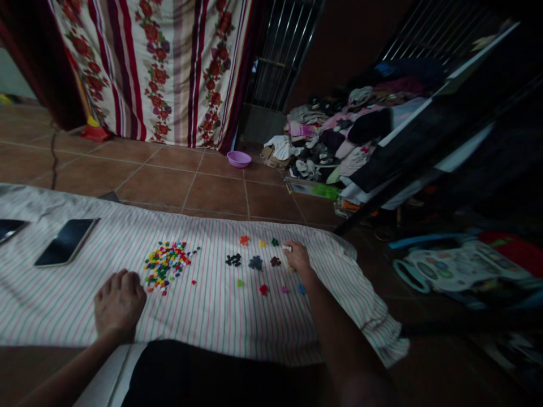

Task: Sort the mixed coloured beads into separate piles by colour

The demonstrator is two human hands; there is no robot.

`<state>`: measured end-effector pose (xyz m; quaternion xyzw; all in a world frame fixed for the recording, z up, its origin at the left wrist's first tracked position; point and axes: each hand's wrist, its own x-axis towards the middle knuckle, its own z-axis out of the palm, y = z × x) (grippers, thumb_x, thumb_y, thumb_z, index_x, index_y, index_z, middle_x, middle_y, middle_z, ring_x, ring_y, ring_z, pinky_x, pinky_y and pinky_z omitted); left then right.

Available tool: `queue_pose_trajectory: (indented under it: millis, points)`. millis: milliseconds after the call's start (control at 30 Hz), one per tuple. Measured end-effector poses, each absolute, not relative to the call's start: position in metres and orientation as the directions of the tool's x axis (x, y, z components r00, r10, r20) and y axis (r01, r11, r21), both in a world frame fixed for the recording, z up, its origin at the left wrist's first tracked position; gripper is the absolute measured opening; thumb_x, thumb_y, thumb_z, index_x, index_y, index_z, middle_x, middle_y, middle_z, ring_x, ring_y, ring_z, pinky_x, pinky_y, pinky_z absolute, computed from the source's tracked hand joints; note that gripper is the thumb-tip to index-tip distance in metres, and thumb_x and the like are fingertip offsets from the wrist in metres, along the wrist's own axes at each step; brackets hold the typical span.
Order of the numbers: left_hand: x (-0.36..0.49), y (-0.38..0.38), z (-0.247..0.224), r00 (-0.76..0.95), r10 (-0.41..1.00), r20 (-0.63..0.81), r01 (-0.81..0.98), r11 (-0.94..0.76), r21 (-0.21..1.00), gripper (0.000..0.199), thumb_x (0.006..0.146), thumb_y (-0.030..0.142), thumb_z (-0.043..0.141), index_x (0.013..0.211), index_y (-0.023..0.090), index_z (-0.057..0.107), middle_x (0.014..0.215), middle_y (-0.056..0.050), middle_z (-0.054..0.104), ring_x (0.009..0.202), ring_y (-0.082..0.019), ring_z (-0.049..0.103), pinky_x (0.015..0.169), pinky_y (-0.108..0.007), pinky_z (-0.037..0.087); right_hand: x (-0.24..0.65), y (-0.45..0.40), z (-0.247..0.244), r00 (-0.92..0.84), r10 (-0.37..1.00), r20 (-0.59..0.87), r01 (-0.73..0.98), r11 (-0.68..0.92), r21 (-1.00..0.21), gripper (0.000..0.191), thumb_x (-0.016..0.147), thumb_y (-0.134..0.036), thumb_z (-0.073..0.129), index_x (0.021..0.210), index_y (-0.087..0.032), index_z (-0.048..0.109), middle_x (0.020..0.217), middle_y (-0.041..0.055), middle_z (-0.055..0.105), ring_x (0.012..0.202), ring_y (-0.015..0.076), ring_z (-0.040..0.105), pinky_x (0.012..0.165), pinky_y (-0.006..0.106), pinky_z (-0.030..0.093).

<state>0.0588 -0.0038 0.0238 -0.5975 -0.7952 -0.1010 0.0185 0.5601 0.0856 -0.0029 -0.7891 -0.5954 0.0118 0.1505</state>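
A mixed pile of small coloured pieces [165, 265] lies on the striped cloth [203, 316]. Right of it are small single-colour groups: orange [244, 241], yellow [262, 243], dark green [275, 242], black [233, 259], dark grey [255, 263], brown [275, 262], light green [240, 283], red [263, 289], purple [284, 289] and blue [301, 288]. My right hand [298, 257] is closed at the fingertips beside white pieces [288, 247], right of the dark green group. My left hand [119, 302] rests on the cloth left of the pile, fingers curled, with nothing visible in it.
A phone [67, 242] and another dark device [11, 229] lie on the cloth at the left. Beyond, on the tiled floor, stand a purple basin [239, 159] and a heap of clothes [331, 133]. A floral curtain [169, 73] hangs behind.
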Motion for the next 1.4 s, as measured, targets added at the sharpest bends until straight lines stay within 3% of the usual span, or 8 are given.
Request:
queue_pose_trajectory:
  millis: [400,633,1000,1233,1400]
  points:
    - [0.057,-0.006,0.022,-0.261,0.948,0.18,0.963,0.241,0.123,0.029,0.093,0.028,0.033,0.102,0.018,0.058,0.127,-0.013,0.058,0.12,-0.03,0.05,0.096,-0.044,0.041,0.554,0.093,-0.002,0.353,0.924,0.143,0.909,-0.303,-0.287,0.016,0.08,-0.015,0.058,0.084,-0.018,0.073,0.096,0.0068,0.071,0.095,0.0193,0.064,0.09,0.026,0.044]
    - [0.058,-0.005,0.024,-0.266,0.949,0.171,0.961,0.245,0.131,0.029,0.093,0.028,0.033,0.103,0.017,0.059,0.128,-0.014,0.057,0.122,-0.03,0.05,0.098,-0.044,0.04,0.558,0.091,-0.002,0.354,0.927,0.128,0.883,-0.286,-0.373,0.02,0.082,-0.02,0.056,0.088,-0.019,0.074,0.099,0.0067,0.072,0.097,0.018,0.064,0.092,0.024,0.044]
    - [0.057,-0.005,0.024,-0.28,0.951,0.131,0.954,0.26,0.151,0.034,0.094,0.029,0.029,0.106,0.017,0.058,0.131,-0.014,0.056,0.125,-0.032,0.048,0.1,-0.045,0.04,0.577,0.086,-0.003,0.523,0.851,0.035,0.709,-0.412,-0.572,0.035,0.091,-0.029,0.042,0.107,-0.019,0.071,0.102,0.0062,0.073,0.094,0.0169,0.067,0.083,0.024,0.049]
    - [0.06,-0.005,0.027,-0.286,0.949,0.13,0.952,0.266,0.153,0.033,0.094,0.029,0.03,0.105,0.017,0.059,0.131,-0.014,0.057,0.125,-0.032,0.048,0.101,-0.045,0.04,0.582,0.085,-0.003,0.565,0.824,0.037,0.637,-0.407,-0.655,0.035,0.086,-0.031,0.047,0.105,-0.017,0.073,0.09,0.007,0.073,0.088,0.0179,0.067,0.079,0.024,0.05]
    - [0.059,-0.005,0.029,-0.287,0.948,0.133,0.95,0.264,0.167,0.036,0.093,0.029,0.032,0.107,0.015,0.061,0.134,-0.018,0.054,0.128,-0.034,0.047,0.101,-0.048,0.041,0.584,0.083,0.0,0.581,0.813,0.046,0.612,-0.399,-0.683,0.034,0.085,-0.031,0.048,0.102,-0.017,0.073,0.094,0.0086,0.074,0.091,0.0205,0.067,0.082,0.028,0.051]
